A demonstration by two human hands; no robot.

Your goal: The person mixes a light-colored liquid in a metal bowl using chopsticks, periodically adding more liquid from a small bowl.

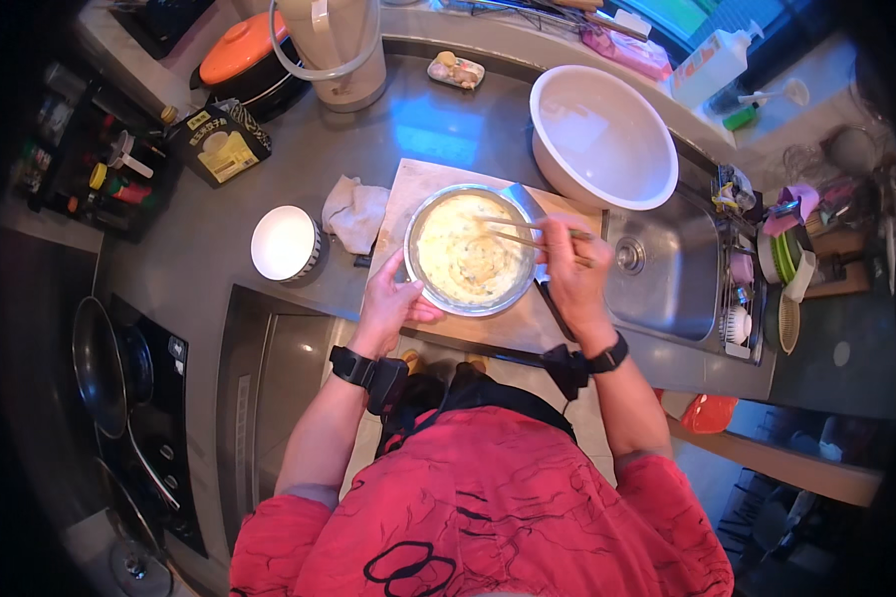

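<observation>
A round metal bowl stands on a wooden cutting board and holds a pale yellow batter with dark flecks. My left hand grips the bowl's lower left rim, thumb at the edge and fingers beneath. In my right hand is a pair of wooden chopsticks, their tips in the batter. A knife's blade shows beyond the bowl's upper right side, lying on the board, and its dark handle reaches below my right hand.
Left of the board are a crumpled cloth and a white bowl. A large pale basin stands at the back right, beside the steel sink. Farther back are a small dish and a lidded bucket. Pans sit at far left.
</observation>
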